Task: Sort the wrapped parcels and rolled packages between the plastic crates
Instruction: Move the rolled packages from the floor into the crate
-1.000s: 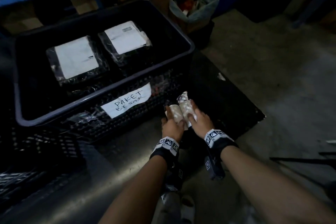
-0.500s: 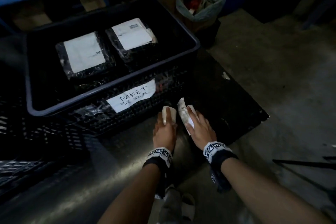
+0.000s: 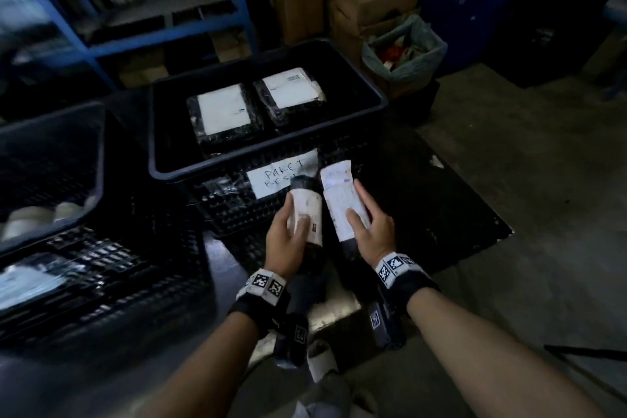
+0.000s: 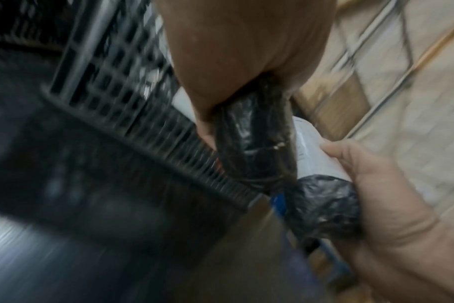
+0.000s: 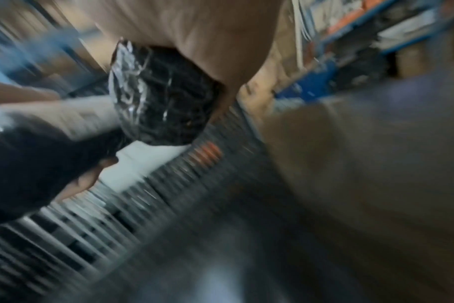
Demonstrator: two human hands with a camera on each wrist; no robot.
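Each hand holds one rolled package in black plastic with a white label. My left hand grips the left roll, whose black end shows in the left wrist view. My right hand grips the right roll, its black end filling the right wrist view. Both rolls are raised side by side in front of the black crate labelled "PAKET", which holds two flat wrapped parcels. A second black crate at the left holds pale rolls.
The crates stand on more black lattice crates. Blue shelving and cardboard boxes line the back. A bin lined with a grey bag sits behind the labelled crate. Bare concrete floor lies at the right.
Both hands have lifted the two rolls up from the low dark surface and turned them label-up in front of the crate's label. The head view has swung up and left.
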